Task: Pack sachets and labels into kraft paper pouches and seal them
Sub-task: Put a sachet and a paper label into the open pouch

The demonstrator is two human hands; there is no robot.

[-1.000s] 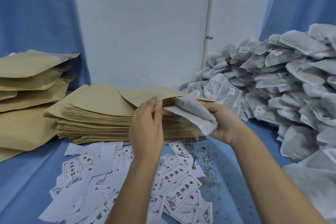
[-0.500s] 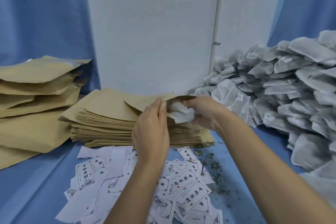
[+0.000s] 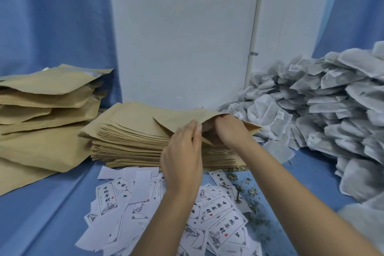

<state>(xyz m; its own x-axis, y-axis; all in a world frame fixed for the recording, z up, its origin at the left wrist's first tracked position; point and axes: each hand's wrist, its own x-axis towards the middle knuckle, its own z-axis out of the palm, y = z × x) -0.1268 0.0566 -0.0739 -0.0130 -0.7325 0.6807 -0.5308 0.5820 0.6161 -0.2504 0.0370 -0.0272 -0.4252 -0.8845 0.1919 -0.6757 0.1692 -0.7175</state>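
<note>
Right hand (image 3: 230, 131) now deeper inside the kraft pouch (image 3: 182, 116), grip hidden; left hand (image 3: 182, 158) in a pinch on its lip.

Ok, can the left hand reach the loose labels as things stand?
Probably yes. The labels lie uncovered just below the left hand, with nothing between them. But that hand grips the top pouch at its mouth, so it would have to let go first.
</note>
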